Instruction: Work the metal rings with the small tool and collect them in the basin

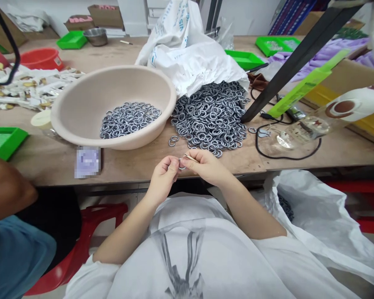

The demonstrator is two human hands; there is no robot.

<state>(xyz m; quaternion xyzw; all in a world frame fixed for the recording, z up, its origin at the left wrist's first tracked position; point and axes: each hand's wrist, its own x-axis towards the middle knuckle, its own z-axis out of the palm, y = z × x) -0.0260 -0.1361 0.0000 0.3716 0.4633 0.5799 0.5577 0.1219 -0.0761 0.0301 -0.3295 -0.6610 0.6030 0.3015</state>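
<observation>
Just over the table's front edge, my two hands meet around a small grey ring (pixel 182 167). My left hand (pixel 166 174) pinches the ring from the left side. In my right hand (pixel 207 165) is a thin wooden stick (pixel 191 158), its tip pointing at the ring; those fingers are closed and also seem to touch the ring's right side. Beyond the hands lies a big heap of grey rings (pixel 210 118), spilling from a white sack (pixel 193 62). To its left a beige basin (pixel 112 83) holds more such rings.
A dark slanted metal post (pixel 296 66) rises right of the heap. Beside it are a black cable (pixel 283 158) and a clear bottle (pixel 308 128). An open white bag (pixel 314 207) hangs at lower right. A co-worker's arm (pixel 9 187) is close at left.
</observation>
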